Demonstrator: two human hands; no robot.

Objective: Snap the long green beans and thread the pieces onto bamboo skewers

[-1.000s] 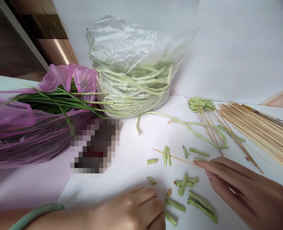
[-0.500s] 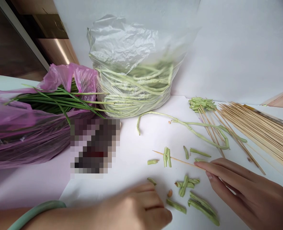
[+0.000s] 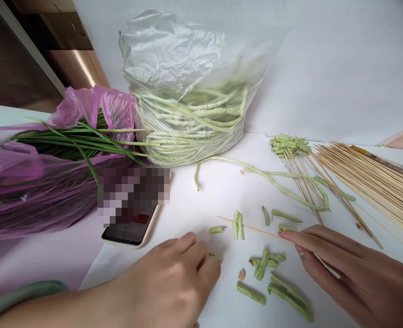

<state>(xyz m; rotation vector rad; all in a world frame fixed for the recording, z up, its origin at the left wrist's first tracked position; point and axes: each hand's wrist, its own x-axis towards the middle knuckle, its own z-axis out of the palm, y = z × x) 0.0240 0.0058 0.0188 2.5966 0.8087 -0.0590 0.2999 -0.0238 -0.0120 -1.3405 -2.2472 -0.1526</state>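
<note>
Warily, our left hand (image 3: pixel 167 278) curled at seven o'clock over a cut yardlong bean piece (image 3: pixel 215 257), pinch unclear, while our right hand (image 3: pixel 344 269), at four o'clock, pressed its fingers together on a bamboo skewer (image 3: pixel 252 229), which could slip if pressed unevenly.

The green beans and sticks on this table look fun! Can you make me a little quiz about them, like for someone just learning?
1. True or false: the left hand wears a pale green bangle.
2. Which hand touches the end of the bamboo skewer? A: the left hand. B: the right hand.
3. What holds the big bunch of long green beans?

Key: 1. True. 2. B. 3. A clear plastic bag.
</note>
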